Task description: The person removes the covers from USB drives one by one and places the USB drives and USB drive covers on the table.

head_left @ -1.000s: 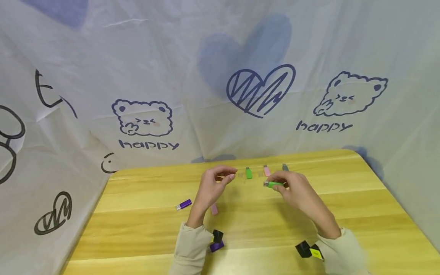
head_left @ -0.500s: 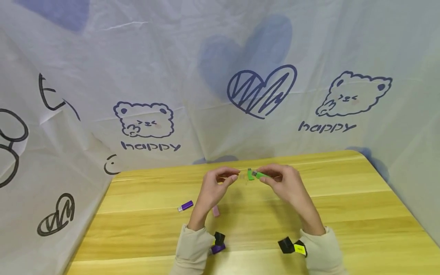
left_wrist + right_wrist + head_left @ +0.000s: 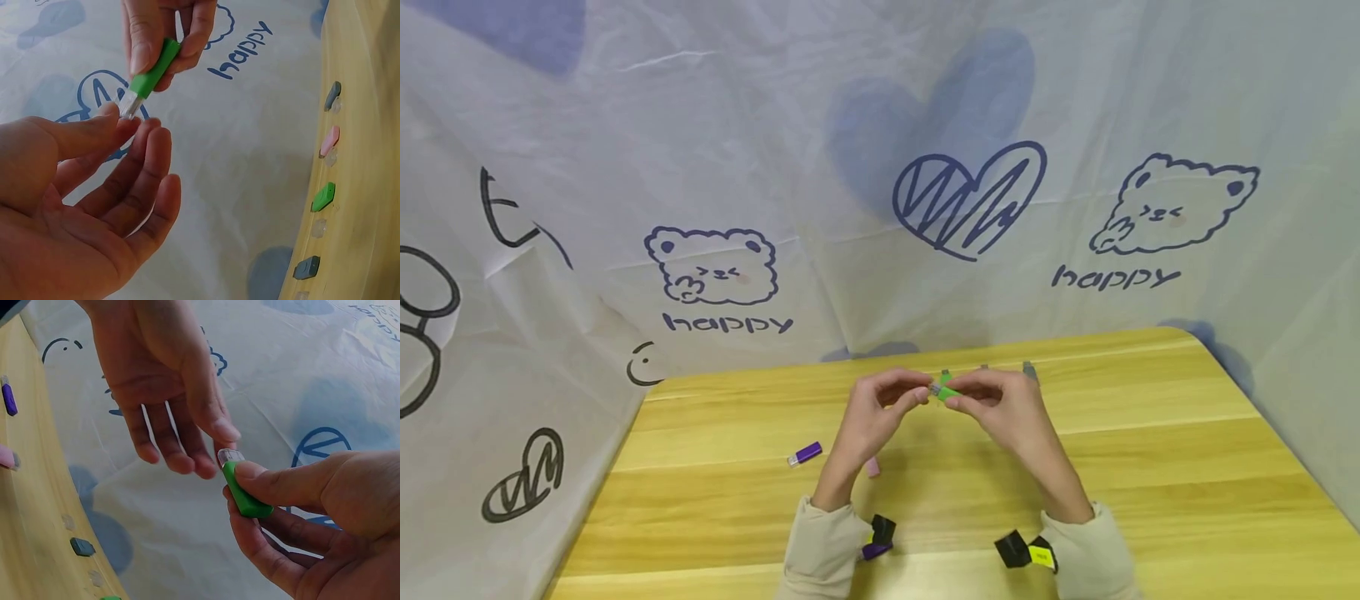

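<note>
My right hand (image 3: 1011,404) pinches a green USB stick (image 3: 247,495) between thumb and fingers, above the table. A clear cap (image 3: 129,105) covers the end of the stick that points toward my left hand (image 3: 880,412). At that end, my left thumb and index finger pinch the cap, while the other left fingers spread loosely. On the table behind stand out another green USB stick (image 3: 324,197), a pink one (image 3: 329,140) and grey ones (image 3: 306,267), with small clear caps (image 3: 319,227) lying beside them.
On the wooden table (image 3: 715,517) a purple USB stick (image 3: 807,453) and a pink stick (image 3: 872,467) lie left of the hands. Another purple stick (image 3: 876,551) is partly hidden by the left wrist camera. A printed white cloth (image 3: 820,208) hangs behind the table.
My right hand has moved left with the green USB stick until its end meets the left fingers. My left hand has shifted slightly right.
</note>
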`<control>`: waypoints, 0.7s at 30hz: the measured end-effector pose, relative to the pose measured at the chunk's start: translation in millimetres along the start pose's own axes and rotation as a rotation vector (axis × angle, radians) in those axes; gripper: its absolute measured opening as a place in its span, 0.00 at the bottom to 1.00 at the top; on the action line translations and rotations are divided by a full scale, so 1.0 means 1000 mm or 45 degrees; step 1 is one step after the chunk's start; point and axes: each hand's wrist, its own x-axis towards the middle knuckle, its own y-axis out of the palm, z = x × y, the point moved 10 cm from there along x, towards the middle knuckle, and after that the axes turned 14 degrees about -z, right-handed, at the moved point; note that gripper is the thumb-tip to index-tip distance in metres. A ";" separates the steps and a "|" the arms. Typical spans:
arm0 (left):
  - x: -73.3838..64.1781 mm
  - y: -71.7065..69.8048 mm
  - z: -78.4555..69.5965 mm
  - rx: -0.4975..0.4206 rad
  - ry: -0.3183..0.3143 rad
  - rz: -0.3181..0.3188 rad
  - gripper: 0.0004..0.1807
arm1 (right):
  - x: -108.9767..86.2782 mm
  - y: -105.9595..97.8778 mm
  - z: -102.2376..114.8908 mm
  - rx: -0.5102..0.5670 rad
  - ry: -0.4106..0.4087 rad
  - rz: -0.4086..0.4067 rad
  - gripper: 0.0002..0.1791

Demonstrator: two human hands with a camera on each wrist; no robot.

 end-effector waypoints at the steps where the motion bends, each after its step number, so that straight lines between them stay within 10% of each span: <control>1: -0.001 0.001 0.000 -0.011 0.003 0.003 0.10 | -0.001 0.001 0.000 -0.005 -0.003 0.003 0.08; 21: -0.001 -0.006 -0.007 -0.033 0.000 -0.094 0.05 | -0.004 0.006 0.007 0.044 0.000 0.037 0.09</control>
